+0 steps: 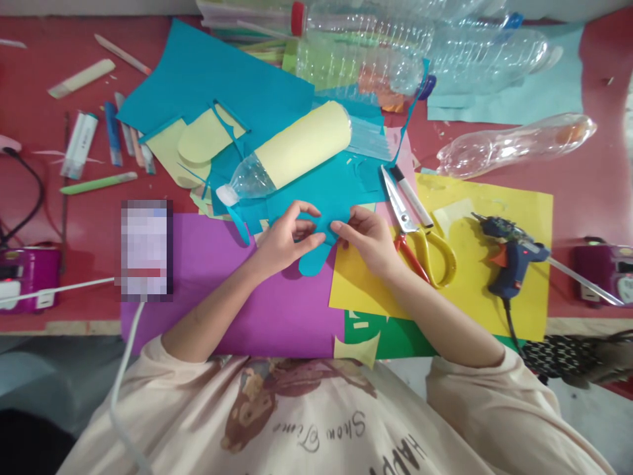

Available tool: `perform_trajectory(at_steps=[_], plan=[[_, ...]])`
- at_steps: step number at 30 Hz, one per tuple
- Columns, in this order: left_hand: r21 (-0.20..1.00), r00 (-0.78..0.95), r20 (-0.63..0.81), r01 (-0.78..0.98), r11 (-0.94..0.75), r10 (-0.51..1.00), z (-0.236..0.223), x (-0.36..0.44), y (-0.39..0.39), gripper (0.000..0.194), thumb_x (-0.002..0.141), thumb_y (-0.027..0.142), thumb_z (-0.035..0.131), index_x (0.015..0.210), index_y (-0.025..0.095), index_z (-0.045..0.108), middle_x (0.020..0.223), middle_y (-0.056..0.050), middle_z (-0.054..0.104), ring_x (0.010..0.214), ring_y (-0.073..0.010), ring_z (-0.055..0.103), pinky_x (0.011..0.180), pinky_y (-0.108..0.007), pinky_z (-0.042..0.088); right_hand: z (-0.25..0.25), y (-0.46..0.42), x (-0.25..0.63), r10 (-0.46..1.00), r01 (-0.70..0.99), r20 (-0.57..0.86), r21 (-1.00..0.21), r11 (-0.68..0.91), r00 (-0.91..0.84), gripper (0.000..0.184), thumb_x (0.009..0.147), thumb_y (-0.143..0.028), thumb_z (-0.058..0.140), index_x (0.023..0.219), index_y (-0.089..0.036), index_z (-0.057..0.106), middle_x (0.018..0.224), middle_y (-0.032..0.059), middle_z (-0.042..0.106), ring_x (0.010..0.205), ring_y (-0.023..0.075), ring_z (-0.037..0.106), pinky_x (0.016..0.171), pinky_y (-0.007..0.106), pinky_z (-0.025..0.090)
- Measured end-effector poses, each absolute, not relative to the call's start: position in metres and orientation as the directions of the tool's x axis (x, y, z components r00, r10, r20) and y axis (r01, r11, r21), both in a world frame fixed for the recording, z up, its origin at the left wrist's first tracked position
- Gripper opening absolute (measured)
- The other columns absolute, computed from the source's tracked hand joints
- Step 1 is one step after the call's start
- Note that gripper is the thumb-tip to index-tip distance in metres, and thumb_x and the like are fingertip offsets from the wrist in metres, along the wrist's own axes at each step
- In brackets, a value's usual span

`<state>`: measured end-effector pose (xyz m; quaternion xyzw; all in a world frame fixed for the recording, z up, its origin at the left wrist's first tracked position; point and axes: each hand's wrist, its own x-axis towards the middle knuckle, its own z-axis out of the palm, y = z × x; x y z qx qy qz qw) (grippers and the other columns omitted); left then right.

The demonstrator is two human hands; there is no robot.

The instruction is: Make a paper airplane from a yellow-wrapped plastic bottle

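Note:
A blue paper piece (311,262) with a rounded lower end lies between my hands, over the purple and yellow sheets. My left hand (284,237) is beside it, thumb and fingers apart, with nothing visible between them. On the other side, my right hand (372,239) has its thumb and curled fingers pinched at the blue piece's edge; the fingertips are partly hidden. Just beyond my hands, a plastic bottle (306,145) wrapped in pale yellow paper lies tilted on blue paper, its white cap towards the left.
Scissors (405,221) and a marker (411,198) lie right of my hands. A glue gun (514,260) rests on the yellow sheet (380,290). Clear bottles (366,53) lie at the back. A phone (144,247) and pens (113,135) are left, near a purple sheet (212,264).

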<state>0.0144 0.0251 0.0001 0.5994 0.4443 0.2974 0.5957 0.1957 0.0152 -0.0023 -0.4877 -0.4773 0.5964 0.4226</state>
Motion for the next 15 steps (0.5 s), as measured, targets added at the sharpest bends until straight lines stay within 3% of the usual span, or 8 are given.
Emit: perform_trajectory(at_steps=[5,9,15], plan=[[0.955,0.496,-0.256,0.263,0.137,0.830,0.0006,0.0145,0.0281,0.059,0.074,0.071,0.064,0.059,0.021,0.036,0.055,0.007,0.027,0.047,-0.0073,0.029,0.043,-0.023,0.021,-0.0008,0.0141,0.1927,0.973,-0.031,-0.168,-0.984,-0.175,-0.157,0.055,0.065,-0.069,0.075,0.062,-0.022,0.047,0.053,-0.0057,0.051,0.048,0.0088,0.050,0.046,0.024,0.042],[0.931,0.453,-0.275,0.344,0.118,0.848,0.0016,0.0140,0.0286,0.070,0.069,0.082,0.060,0.055,0.022,0.027,0.054,0.007,0.019,0.046,-0.0064,0.020,0.042,-0.022,0.013,0.0005,0.0132,0.1919,0.973,-0.025,-0.184,-0.982,-0.190,-0.139,0.058,0.064,-0.071,0.074,0.059,-0.023,0.042,0.049,-0.0059,0.049,0.046,0.0093,0.052,0.043,0.023,0.040],[0.934,0.441,-0.251,0.345,0.095,0.862,0.0038,0.0149,0.0293,0.073,0.067,0.085,0.057,0.055,0.022,0.023,0.053,0.007,0.015,0.045,-0.0061,0.016,0.040,-0.023,0.010,0.0042,0.0128,0.1918,0.962,-0.032,-0.228,-0.971,-0.235,-0.153,0.059,0.062,-0.072,0.074,0.059,-0.023,0.043,0.050,-0.0037,0.057,0.045,0.0109,0.057,0.046,0.025,0.047]])
